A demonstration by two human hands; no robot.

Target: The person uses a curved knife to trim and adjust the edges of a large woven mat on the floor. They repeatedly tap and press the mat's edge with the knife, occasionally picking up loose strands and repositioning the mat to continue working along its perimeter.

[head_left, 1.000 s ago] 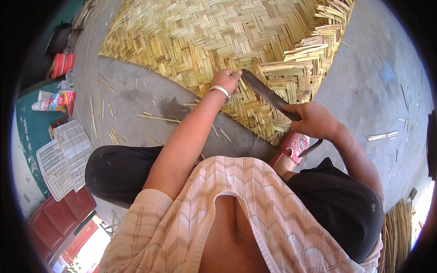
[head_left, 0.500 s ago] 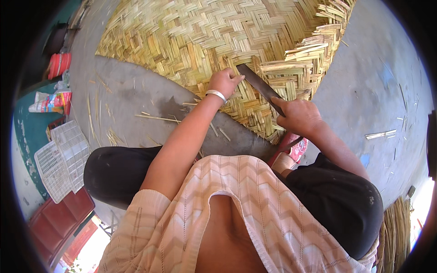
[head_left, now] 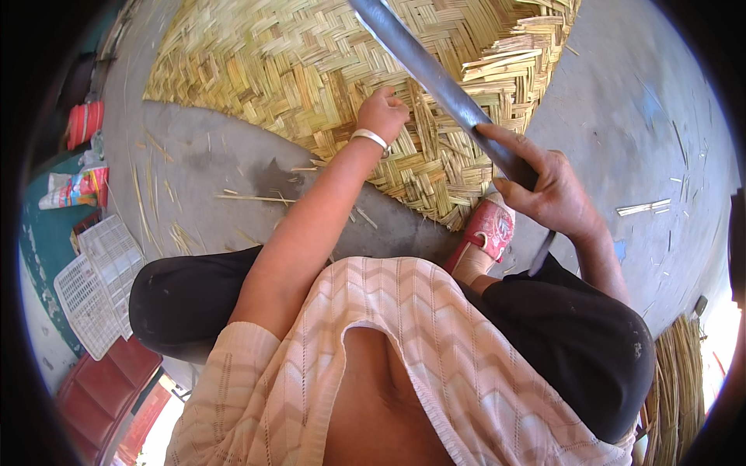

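Woven mat (head_left: 311, 97) is lying on grey floor (head_left: 637, 147), its near corner sitting just beside the red shoe (head_left: 492, 227); likely light and springy, strips apt to split, edge probably the surest hold. Right hand (head_left: 553, 194) is gripping the long metal blade (head_left: 431, 74), fingers closing round its lower part; probably stiff, weighty, smooth. Left hand (head_left: 383, 114) is curling over the mat; cannot tell whether pinching. White lattice crate (head_left: 113, 250) is sitting leftward, contents indiscernible.

No lettering, number or sign is showing legibly. At the far left, a white, red and blue printed plastic bag (head_left: 75, 189) is carrying bright coloured markings, but these are appearing too small and distorted near the fisheye rim for reading any word.
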